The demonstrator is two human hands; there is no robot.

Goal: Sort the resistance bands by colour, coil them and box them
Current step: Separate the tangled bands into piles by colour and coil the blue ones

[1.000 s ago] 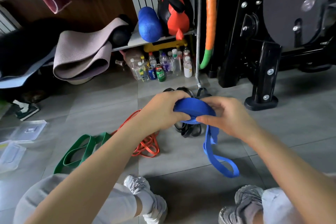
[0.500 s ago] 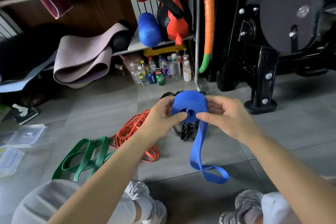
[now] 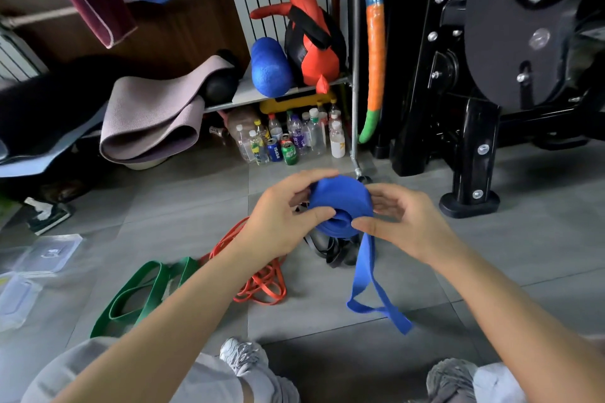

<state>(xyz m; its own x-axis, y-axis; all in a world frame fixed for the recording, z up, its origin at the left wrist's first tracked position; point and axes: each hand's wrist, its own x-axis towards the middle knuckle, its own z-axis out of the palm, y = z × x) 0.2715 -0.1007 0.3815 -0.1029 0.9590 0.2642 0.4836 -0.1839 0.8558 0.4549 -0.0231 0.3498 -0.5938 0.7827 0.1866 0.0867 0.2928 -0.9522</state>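
My left grip [image 3: 281, 222] pinches the coiled blue resistance band [image 3: 340, 203]; my right grip [image 3: 404, 227] cups its right side. I should wind the hanging tail [image 3: 364, 267] on flat and taut.

Two hands are showing, the left hand [image 3: 281, 222] and the right hand [image 3: 402, 222]. Bands in four colours are showing: one blue band [image 3: 340, 206], one green band [image 3: 140, 291], an orange bunch [image 3: 262, 285] and a black bunch [image 3: 330, 249], both too tangled for counting. Two clear boxes [image 3: 49, 253] [image 3: 16, 298], two cans [image 3: 274, 150] [image 3: 289, 154] and two shoes [image 3: 244, 358] [image 3: 450, 379] are also appearing.
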